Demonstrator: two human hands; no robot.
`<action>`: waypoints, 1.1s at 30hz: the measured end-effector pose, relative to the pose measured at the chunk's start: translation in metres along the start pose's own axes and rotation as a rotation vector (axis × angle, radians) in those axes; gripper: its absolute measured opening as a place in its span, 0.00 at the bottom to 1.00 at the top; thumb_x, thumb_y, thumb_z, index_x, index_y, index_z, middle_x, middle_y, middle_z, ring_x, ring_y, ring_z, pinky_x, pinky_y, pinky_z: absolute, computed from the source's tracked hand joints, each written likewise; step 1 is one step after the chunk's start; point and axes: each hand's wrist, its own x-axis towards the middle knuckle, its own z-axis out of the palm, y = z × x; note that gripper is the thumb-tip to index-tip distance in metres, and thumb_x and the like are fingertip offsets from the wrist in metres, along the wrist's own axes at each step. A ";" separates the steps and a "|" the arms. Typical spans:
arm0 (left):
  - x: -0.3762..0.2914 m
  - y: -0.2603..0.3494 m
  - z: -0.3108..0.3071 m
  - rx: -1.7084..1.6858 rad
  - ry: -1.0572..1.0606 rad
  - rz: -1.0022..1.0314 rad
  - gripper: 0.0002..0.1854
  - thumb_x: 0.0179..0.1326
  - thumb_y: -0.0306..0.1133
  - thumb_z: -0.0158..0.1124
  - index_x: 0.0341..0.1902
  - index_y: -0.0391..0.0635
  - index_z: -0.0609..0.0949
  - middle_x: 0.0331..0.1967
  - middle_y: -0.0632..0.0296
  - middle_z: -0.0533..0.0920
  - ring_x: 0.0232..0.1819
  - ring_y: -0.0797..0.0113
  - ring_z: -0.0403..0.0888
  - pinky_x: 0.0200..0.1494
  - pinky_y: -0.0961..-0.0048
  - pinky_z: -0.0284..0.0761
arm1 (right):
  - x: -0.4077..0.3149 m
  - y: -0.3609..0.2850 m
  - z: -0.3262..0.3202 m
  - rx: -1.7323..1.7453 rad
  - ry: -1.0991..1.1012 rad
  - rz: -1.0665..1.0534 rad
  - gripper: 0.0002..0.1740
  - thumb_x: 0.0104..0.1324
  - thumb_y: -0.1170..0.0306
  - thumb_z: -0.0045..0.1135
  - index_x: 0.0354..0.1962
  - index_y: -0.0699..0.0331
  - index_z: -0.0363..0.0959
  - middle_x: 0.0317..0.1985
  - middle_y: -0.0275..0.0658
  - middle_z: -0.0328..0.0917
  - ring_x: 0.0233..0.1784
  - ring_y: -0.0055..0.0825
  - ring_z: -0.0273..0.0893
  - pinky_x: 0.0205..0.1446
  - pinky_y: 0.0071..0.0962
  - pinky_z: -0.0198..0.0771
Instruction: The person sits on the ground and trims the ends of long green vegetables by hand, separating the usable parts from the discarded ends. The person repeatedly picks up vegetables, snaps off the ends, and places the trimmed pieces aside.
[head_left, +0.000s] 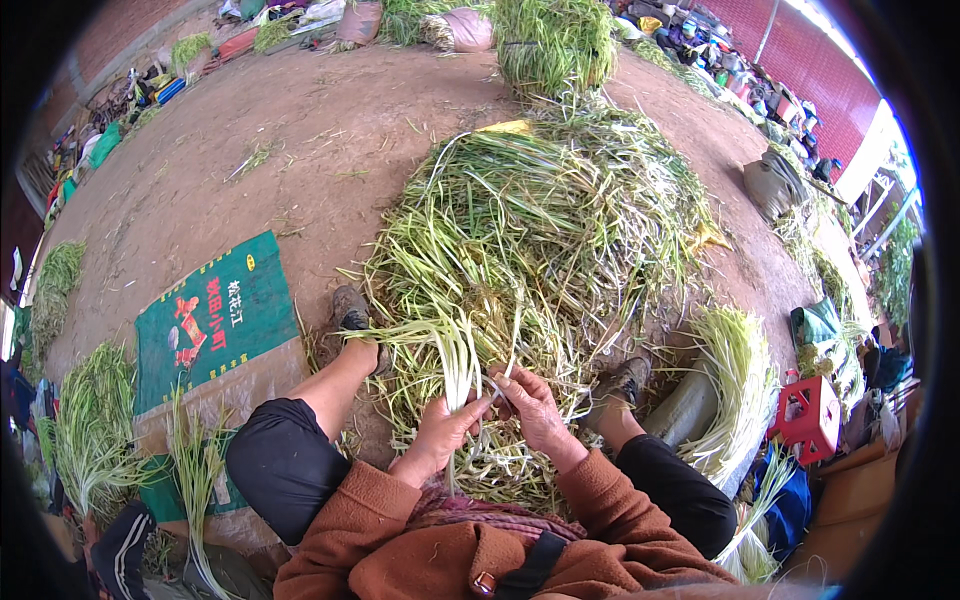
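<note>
My left hand (444, 431) is closed around a bunch of pale, long-stemmed leafy vegetable stalks (456, 360), whose white ends hang below the hand. Close beside it, my right hand (529, 405) pinches a thin pale stalk between thumb and fingers. The fingertips of both hands nearly meet, so what lies between them is partly hidden. Beneath and beyond the hands spreads a large heap of green and yellowing stalks and leaves (510, 202), reaching between my shoes.
A green printed sack (217, 315) lies flat at left, with bundles of stalks (94, 442) near it. At right, pale stalks (731, 390) lie by a grey rounded object (684, 405) and a red plastic stool (808, 420). An upright green bundle (555, 49) stands beyond the heap.
</note>
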 end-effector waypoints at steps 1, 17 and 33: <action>0.000 -0.001 0.000 0.003 -0.002 -0.001 0.09 0.61 0.39 0.62 0.39 0.48 0.78 0.26 0.71 0.79 0.20 0.87 0.68 0.16 0.89 0.55 | 0.000 -0.001 0.000 -0.006 0.029 -0.004 0.09 0.64 0.64 0.57 0.37 0.60 0.77 0.23 0.25 0.73 0.22 0.11 0.64 0.25 0.14 0.59; -0.001 0.001 0.002 0.002 -0.006 0.011 0.11 0.61 0.37 0.62 0.44 0.46 0.78 0.26 0.70 0.78 0.19 0.88 0.64 0.15 0.92 0.54 | 0.018 -0.019 -0.041 0.118 0.225 -0.185 0.09 0.65 0.66 0.55 0.33 0.63 0.76 0.21 0.29 0.73 0.20 0.14 0.67 0.20 0.16 0.61; 0.001 0.000 0.001 -0.042 -0.052 0.129 0.13 0.65 0.38 0.56 0.47 0.45 0.76 0.26 0.72 0.75 0.18 0.89 0.60 0.17 0.92 0.54 | 0.019 -0.042 -0.064 0.182 0.329 -0.264 0.12 0.66 0.63 0.54 0.37 0.65 0.75 0.23 0.29 0.72 0.20 0.15 0.66 0.20 0.17 0.59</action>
